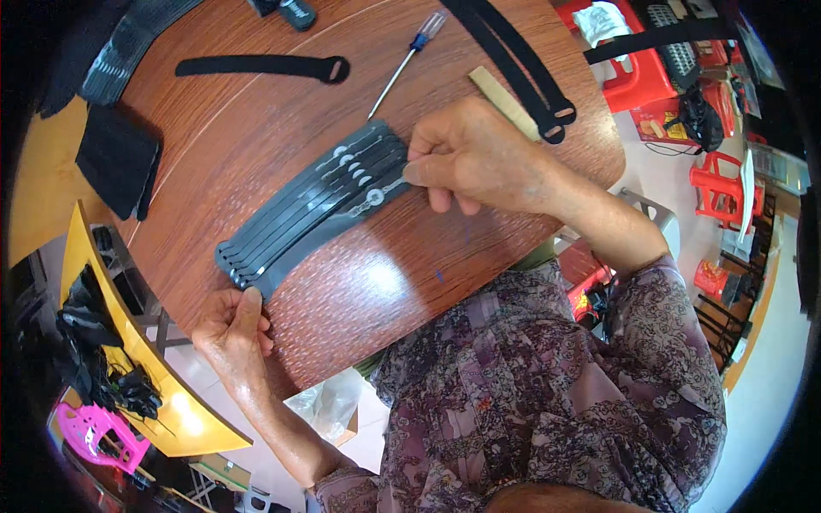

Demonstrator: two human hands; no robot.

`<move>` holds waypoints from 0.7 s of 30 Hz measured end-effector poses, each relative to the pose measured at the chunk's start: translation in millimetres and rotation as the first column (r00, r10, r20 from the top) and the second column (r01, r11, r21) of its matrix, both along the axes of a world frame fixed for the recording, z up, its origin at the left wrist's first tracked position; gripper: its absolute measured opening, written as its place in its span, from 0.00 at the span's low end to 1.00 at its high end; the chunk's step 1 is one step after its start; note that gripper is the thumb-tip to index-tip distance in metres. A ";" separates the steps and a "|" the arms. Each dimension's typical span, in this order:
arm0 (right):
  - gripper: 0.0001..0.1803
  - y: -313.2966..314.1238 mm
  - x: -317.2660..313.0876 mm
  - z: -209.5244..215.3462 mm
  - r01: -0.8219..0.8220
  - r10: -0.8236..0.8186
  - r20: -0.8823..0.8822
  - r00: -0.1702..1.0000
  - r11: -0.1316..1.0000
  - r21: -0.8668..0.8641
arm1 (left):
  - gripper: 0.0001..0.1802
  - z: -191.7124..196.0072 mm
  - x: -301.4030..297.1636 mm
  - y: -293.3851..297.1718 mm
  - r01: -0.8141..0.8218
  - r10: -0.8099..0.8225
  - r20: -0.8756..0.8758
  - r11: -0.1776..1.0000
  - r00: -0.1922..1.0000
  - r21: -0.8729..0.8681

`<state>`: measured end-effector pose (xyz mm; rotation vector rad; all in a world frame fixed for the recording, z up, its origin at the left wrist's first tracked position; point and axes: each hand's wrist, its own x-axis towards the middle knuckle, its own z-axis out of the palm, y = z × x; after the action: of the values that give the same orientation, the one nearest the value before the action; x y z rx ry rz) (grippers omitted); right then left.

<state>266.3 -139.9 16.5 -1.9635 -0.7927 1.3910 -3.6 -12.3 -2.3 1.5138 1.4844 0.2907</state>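
A flat dark-grey piece made of several parallel strips [295, 209] lies slantwise on the table, with a row of pale curved marks across its upper right part. Its lower left end is pinched under the thumb of my left hand [233, 329]. At the other end, my right hand [479, 161] pinches the near strip's tip between thumb and finger. Just beyond lies a screwdriver [409, 64] with a blue and clear handle. One black strap with a slotted end [256, 66] rests farther left. Two similar straps [513, 68] lie past my right hand.
The round wood-grain table [368, 299] has its near edge at my body. A pale flat stick [503, 101] lies behind my right wrist. Folded black cloth [120, 162] and a stack of dark strips [137, 51] sit at the left. Red stools [723, 188] stand to the right.
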 end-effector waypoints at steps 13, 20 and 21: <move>0.12 4.3 -12.1 9.6 -0.457 0.309 0.442 0.842 0.844 0.281 | 0.06 7.0 4.3 -3.3 0.005 -0.004 -0.042 1.000 0.999 0.010; 0.18 30.3 -28.4 9.5 -0.576 0.425 0.466 0.776 0.779 0.247 | 0.06 8.1 3.3 -2.5 0.033 -0.029 -0.080 0.999 0.996 0.043; 0.17 36.7 -31.8 11.1 -0.606 0.472 0.460 0.752 0.771 0.198 | 0.06 8.1 2.9 -1.8 0.028 -0.025 -0.078 0.999 0.997 0.045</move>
<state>234.5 -103.3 27.7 -1.8130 -1.7966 1.0513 -0.6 -14.1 5.8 1.5960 1.5258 0.2548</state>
